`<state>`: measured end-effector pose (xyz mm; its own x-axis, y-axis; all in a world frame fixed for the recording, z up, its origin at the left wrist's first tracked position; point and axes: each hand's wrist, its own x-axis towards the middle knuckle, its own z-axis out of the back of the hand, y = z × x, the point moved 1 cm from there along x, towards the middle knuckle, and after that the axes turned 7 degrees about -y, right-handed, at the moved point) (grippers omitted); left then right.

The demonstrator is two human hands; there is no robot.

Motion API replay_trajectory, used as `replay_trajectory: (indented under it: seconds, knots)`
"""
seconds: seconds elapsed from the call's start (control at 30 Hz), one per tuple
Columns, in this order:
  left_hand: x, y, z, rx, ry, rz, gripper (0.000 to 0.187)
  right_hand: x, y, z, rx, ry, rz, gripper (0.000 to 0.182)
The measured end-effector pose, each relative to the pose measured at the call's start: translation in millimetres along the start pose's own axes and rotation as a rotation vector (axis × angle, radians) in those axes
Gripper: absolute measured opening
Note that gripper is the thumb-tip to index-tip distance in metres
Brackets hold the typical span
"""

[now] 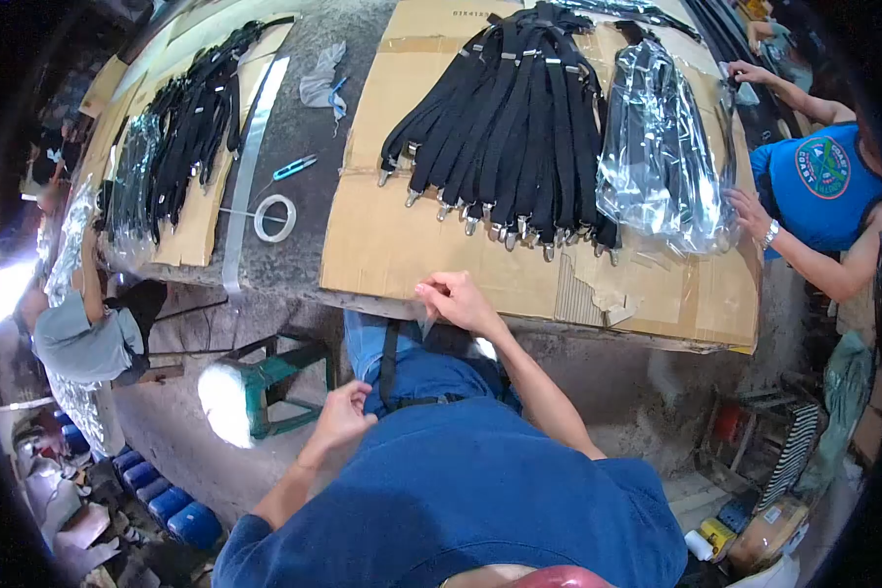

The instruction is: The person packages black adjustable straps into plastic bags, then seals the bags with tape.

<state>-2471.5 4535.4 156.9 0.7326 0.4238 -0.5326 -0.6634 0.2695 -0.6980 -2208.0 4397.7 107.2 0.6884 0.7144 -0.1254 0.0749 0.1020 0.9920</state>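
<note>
My right hand (458,302) is at the front edge of the cardboard, its fingers pinched. A thin see-through piece, plastic by its look, hangs below the fingertips. Lower down, beside my waist, my left hand (345,416) is closed with curled fingers; whatever it may hold is too small to make out. Beyond my right hand lies a fanned pile of black suspenders (505,137) with metal clips pointing toward me. To the right of the pile, more suspenders are in clear plastic bags (654,147), with a co-worker's hand at their edge.
Cardboard (363,245) covers much of the table. To its left are a roll of tape (274,218), a blue-handled cutter (294,168) and a crumpled grey cloth (321,83). Another suspenders pile (191,127) lies further left near a seated person. A green stool (284,382) stands below.
</note>
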Motion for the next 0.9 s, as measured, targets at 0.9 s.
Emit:
replay_trajectory:
  seconds: [0.9]
  knots:
    - [169, -99, 35, -0.786, -0.348, -0.261, 0.016, 34, 17, -58, -0.007, -0.187, -0.080, 0.021]
